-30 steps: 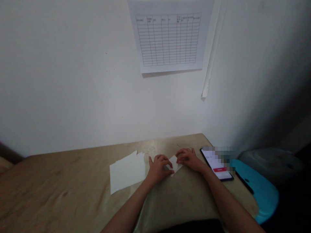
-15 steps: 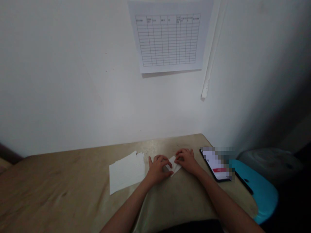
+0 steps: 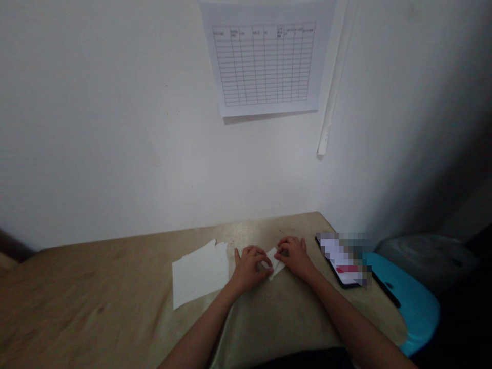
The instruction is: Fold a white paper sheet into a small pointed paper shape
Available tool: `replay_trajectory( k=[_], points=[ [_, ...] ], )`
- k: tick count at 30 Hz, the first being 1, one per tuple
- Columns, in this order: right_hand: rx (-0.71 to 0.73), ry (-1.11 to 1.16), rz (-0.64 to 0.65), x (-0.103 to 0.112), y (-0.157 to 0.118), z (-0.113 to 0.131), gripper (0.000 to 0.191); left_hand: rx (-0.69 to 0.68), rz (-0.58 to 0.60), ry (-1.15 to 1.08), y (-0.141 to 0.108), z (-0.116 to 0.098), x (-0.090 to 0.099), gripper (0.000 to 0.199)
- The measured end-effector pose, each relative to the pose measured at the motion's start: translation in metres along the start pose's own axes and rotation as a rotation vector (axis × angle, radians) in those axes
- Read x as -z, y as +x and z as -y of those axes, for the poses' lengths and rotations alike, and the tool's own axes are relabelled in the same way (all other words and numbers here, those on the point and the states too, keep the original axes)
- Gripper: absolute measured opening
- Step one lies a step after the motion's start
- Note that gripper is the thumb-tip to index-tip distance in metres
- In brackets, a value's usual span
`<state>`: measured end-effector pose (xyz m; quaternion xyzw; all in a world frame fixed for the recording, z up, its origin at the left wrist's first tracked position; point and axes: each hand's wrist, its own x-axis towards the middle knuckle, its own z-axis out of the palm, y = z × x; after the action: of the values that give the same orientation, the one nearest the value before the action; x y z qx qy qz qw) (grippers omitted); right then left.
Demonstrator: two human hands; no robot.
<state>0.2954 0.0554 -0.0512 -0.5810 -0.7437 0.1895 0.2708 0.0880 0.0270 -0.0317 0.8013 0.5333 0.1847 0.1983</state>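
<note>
A small folded piece of white paper [image 3: 277, 267] lies on the brown-covered table [image 3: 115, 287], between my two hands. My left hand [image 3: 250, 267] has its thumb and fingers curled onto the paper's left side. At the upper right of the same piece, my right hand [image 3: 294, 255] pinches the edge with thumb and forefinger. My fingers cover parts of the paper, so its full outline is hidden. To the left of my left hand rest larger white sheets of paper [image 3: 200, 275] with torn upper edges.
A phone [image 3: 342, 261] with a lit, partly blurred screen lies right of my right hand. A black pen-like stick [image 3: 386, 288] sits at the table's right edge, by a blue stool [image 3: 418, 302]. A printed table sheet [image 3: 269, 66] hangs on the wall behind.
My left thumb and fingers have drawn slightly closer together on the folded paper. My right hand keeps nearly the same place. The view has shifted very slightly.
</note>
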Motion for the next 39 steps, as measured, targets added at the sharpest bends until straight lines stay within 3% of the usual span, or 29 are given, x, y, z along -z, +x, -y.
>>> replay_trajectory(
  k=[25,39],
  points=[
    [0.020,-0.147,-0.036,-0.0058,-0.0029,0.0049,0.010,0.013,0.008,0.040,0.0034,-0.0008,-0.0034,0.025],
    [0.031,-0.181,-0.042,-0.0080,0.0029,0.0060,0.014,0.034,-0.077,0.052,0.0023,-0.0049,-0.0070,0.028]
  ],
)
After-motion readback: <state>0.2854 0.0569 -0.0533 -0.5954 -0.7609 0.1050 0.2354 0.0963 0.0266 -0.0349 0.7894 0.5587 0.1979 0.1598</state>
